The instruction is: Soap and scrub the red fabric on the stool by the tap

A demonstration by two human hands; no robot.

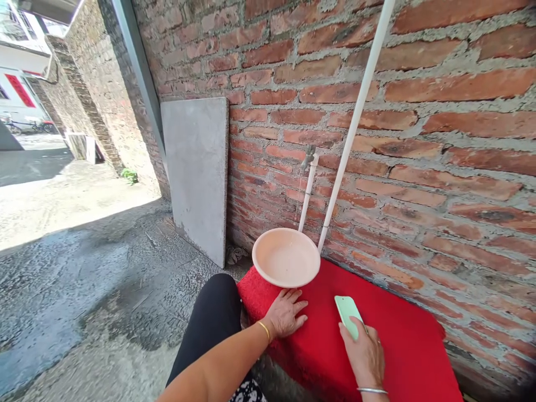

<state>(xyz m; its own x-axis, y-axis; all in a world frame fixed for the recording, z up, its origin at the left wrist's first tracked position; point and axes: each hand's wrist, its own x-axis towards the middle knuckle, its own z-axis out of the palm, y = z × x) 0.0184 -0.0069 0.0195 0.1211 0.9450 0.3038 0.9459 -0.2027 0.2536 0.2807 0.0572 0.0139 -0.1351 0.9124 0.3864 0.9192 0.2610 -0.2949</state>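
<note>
Along a brick wall (427, 134), one red cloth (414, 340) covers a low surface, and two hands are over it. One phone, pale green, is in the right hand (365, 349), above or on the cloth's middle; whether it touches the cloth cannot be told. The thumb lies across the back of the phone (344, 310) and the other fingers curl round its right side, pinching the near half. Its long axis runs obliquely, the free far end pointing away from the person and somewhat left, towards the wall; the near end is hidden in the grip.

The left hand (287, 315) rests palm down on the cloth, fingers spread and holding nothing, just beside the near rim of one pale pink basin (286, 261). Whether the fingertips touch that rim cannot be told. The basin sits upright at the cloth's far left end.

Each wrist bears one bangle, gold (264, 331) on the left, silver (372, 390) on the right. Beyond the basin are two white pipes, one short (309, 192) with one tap (309, 157), one tall (360, 106). One grey slab (195, 178) leans on the wall, left of them.
</note>
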